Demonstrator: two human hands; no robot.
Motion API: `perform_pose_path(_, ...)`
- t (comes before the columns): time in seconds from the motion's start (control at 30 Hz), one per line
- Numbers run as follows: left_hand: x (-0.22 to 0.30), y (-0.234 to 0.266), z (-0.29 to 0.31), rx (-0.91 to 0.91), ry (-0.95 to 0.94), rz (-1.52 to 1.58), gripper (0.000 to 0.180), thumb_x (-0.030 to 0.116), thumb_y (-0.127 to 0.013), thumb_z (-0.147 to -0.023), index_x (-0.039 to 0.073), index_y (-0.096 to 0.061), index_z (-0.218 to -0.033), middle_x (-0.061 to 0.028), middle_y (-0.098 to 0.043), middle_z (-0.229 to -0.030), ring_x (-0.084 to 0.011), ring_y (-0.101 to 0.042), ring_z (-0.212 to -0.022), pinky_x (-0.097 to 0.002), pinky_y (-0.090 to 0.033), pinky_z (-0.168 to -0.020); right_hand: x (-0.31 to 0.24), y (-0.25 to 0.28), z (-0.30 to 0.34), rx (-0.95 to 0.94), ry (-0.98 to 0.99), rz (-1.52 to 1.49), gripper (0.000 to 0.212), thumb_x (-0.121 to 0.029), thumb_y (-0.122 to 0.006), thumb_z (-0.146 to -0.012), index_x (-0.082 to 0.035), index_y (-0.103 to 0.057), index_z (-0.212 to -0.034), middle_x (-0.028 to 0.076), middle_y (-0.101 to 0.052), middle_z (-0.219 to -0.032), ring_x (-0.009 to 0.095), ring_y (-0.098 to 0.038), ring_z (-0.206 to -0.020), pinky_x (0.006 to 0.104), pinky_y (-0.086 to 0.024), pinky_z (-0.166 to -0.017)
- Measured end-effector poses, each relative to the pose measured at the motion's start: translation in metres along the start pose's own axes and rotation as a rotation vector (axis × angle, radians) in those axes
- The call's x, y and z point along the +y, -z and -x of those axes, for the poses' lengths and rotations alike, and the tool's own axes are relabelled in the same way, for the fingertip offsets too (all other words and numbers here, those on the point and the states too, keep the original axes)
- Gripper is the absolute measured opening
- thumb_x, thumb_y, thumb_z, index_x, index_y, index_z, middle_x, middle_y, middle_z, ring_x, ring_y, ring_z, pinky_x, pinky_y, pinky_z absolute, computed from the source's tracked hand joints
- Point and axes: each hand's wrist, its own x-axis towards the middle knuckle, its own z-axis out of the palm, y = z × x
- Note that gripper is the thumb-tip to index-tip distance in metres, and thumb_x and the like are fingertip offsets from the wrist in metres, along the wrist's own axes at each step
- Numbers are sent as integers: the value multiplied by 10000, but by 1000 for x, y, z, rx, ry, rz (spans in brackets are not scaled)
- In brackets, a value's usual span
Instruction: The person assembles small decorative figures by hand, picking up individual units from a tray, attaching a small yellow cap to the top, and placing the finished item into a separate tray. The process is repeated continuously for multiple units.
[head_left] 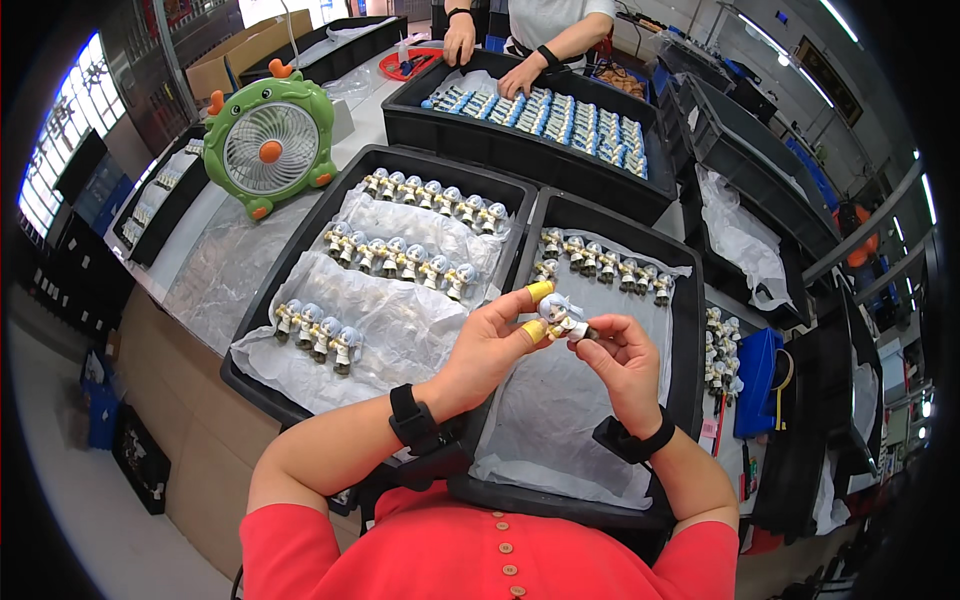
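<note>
A small figurine [563, 318] with pale blue hair and a white outfit is held between my two hands, above the right-hand black tray [692, 350]. Yellow finger covers sit on the thumb and index finger of my left hand [497, 335], which pinches the figurine at its head side. At its dark lower end, the fingers of my right hand [625, 365] grip it. Beneath, along that tray's far side, stands a row of similar figurines [608, 262] on white paper. The left-hand black tray [262, 375] carries more figurines [400, 257] in three rows on crumpled paper.
A green frog-shaped fan [268, 150] stands at the left. Across the table, a person's hands [520, 75] reach into a black crate [420, 118] of figurines in dense rows. At the right are a blue tape dispenser [758, 385] and stacked crates [745, 150].
</note>
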Motion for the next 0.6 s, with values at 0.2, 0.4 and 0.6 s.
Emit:
perform_pose_path(0.2, -3, 3, 0, 2, -38, -97, 402, 118, -568, -910, 16, -469, -1286, -67, -571, -1144, -124, -591, -978, -261, -492, -864, 4, -4, 5, -30, 80, 159, 256, 3, -667, -816, 2, -548, -1042, 52, -634, -947, 91, -621, -845, 207, -500, -736)
perform_pose_path(0.4, 0, 4, 0, 50, 61, 3, 350, 155, -467, -961, 39, -476, -1292, -60, -604, -1071, -129, -611, -941, -254, -514, -830, 5, -4, 4, -17, -17, 80, 240, 1, -654, -826, 5, -544, -1040, 74, -638, -960, 109, -630, -861, 217, -507, -744)
perform_pose_path(0.6, 3, 1, 0, 57, 91, 38, 353, 159, -449, -967, 49, -469, -1301, -58, -601, -1091, -141, -615, -955, -259, -514, -837, 2, 0, 0, -28, -87, -3, 217, -30, -613, -865, 1, -532, -1064, 104, -639, -985, 160, -647, -892, 237, -520, -763)
